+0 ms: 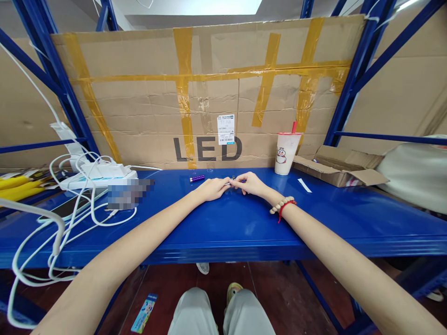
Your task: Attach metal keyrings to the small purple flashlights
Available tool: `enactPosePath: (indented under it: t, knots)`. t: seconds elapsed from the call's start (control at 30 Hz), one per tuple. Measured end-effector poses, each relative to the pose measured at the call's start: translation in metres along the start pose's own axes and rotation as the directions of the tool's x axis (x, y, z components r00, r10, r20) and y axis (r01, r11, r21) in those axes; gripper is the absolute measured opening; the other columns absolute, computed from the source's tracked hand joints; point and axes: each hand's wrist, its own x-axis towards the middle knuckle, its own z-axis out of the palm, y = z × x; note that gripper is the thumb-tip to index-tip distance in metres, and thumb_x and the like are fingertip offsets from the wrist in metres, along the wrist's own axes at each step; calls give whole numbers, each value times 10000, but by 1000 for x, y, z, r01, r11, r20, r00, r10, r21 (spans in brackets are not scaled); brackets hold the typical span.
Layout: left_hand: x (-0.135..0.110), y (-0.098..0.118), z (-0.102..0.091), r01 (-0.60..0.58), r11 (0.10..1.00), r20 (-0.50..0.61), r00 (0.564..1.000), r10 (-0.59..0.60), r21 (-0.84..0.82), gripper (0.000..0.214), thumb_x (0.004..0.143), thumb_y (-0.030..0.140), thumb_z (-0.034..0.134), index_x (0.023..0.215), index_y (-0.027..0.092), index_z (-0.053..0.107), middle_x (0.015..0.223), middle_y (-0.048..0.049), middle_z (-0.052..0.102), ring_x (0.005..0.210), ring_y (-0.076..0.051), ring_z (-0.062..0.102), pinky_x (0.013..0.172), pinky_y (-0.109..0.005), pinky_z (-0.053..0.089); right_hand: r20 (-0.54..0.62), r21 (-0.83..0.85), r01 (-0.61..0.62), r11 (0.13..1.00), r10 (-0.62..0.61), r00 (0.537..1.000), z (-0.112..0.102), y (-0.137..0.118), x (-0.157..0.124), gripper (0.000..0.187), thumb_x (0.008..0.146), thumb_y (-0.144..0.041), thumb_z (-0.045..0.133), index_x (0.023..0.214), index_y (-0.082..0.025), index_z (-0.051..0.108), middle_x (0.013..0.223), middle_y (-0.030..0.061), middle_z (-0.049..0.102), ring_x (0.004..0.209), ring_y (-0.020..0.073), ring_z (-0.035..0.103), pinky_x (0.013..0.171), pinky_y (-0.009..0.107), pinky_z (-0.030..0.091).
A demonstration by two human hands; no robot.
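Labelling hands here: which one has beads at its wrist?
The right hand: it wears beads and a red cord, while the left hand wears neither.

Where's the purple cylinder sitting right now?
In the head view, the purple cylinder lies on the blue tabletop, left of centre, just beyond and to the left of the left hand, below the printed LED lettering.
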Motion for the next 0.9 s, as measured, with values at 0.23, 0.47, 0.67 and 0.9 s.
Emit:
enactPosePath:
  t: [0.23,0.47,0.67,0.9]
  knots:
    - [1,-1,2,1,1000,-4,1000,-1,18,238,932,308,271,1050,216,455,1016,-40,638,890,-199,620,699,-282,473,4,0,-2,1000,2,1000,1,3,1,487,697,-608,538,645,-137,650,604,28,634,364,63,486,407,199,364]
    - [0,0,1,2,1000,3,1000,-2,13,246,932,317,271,1039,208,463,1009,-45,642,879,-198,623,696,-281,471,11,-8,-4,1000,4,1000,1,3,1,476,704,-599,540,639,-139,647,625,31,644,366,60,487,426,199,377]
    - [1,1,0,6,1000,14,1000,-7,22,248,931,320,277,1044,206,465,1014,-48,642,875,-201,624,676,-274,468,19,-24,-1,1000,1,1000,0,3,0,464,716,-581,541,624,-137,641,650,32,654,365,53,481,455,200,398]
    - [1,1,0,9,999,15,1000,-9,38,255,932,330,269,1040,212,467,1010,-38,645,870,-195,623,655,-260,463,25,-29,2,1000,-1,1000,0,2,0,474,719,-586,533,623,-134,642,649,30,655,366,50,480,454,196,395]
